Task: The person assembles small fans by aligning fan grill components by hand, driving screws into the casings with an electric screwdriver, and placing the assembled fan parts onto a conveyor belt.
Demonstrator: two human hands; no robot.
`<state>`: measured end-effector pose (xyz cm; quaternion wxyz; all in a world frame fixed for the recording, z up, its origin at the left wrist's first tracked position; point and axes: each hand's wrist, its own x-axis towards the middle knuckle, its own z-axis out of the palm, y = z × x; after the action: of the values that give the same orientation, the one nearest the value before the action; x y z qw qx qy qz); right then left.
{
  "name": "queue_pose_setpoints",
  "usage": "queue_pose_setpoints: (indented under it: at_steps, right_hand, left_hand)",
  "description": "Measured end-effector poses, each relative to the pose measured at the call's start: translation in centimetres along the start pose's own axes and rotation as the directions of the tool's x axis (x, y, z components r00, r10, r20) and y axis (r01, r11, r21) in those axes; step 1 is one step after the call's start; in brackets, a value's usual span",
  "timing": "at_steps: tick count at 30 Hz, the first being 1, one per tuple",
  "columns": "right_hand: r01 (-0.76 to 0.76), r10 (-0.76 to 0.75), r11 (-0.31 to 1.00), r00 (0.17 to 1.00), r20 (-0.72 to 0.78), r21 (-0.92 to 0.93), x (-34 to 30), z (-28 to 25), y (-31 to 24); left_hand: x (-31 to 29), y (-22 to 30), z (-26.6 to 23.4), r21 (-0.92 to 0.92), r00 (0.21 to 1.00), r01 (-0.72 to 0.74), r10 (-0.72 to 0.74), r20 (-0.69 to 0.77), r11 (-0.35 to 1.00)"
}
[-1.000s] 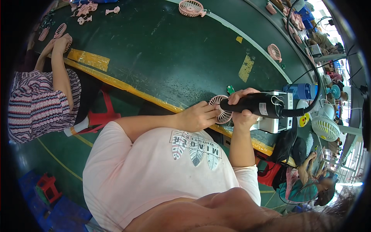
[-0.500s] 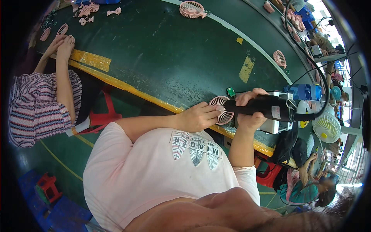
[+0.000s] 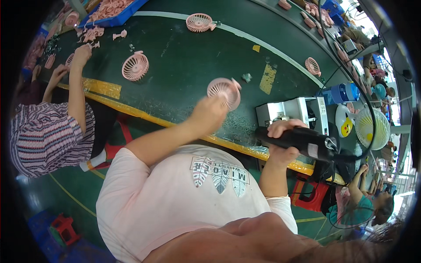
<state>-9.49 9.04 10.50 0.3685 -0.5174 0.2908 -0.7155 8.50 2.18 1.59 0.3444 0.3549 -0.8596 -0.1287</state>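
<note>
My left hand [image 3: 207,116] is closed on a round pink fan housing [image 3: 225,93], blurred by motion, above the near part of the dark green table. My right hand [image 3: 283,139] is wrapped round a black corded electric screwdriver [image 3: 309,143], whose tip end points left, apart from the housing. Just beyond the held housing lies a small green part [image 3: 246,78]. A second pink fan housing [image 3: 135,67] rests farther left, and a third [image 3: 200,23] sits at the far side.
A pale metal machine [image 3: 293,111] stands beside my right hand. Yellow tape [image 3: 153,115] edges the table. At left a co-worker's hand [image 3: 82,53] reaches among pink parts near a blue tray [image 3: 127,15]. A pale green fan [image 3: 372,127] and blue bottle [image 3: 340,93] stand right.
My left hand has moved the fan housing up and left, away from the screwdriver. The screwdriver stays in my right hand, slightly lower. The co-worker's hand has moved out toward the pink parts.
</note>
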Motion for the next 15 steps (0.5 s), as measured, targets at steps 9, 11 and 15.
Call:
queue_pose_setpoints:
  at_steps: [9,11,15]
  right_hand:
    - [-0.109,0.106,0.994,0.986,0.125,0.016,-3.7,1.0,3.2]
    - [-0.111,0.111,0.994,0.979,0.170,-0.007,-3.7,0.6,3.2]
    - [-0.103,0.098,0.995,0.970,0.220,0.011,-3.3,0.3,3.0]
  left_hand:
    - [7.2,-5.2,-6.2,0.153,0.971,0.065,-0.027,-0.239,0.986]
    - [6.0,-6.0,-7.5,0.296,0.932,0.149,-0.034,-0.361,0.944]
    - [1.5,-9.9,-9.3,0.478,0.819,0.485,-0.187,-0.543,0.732]
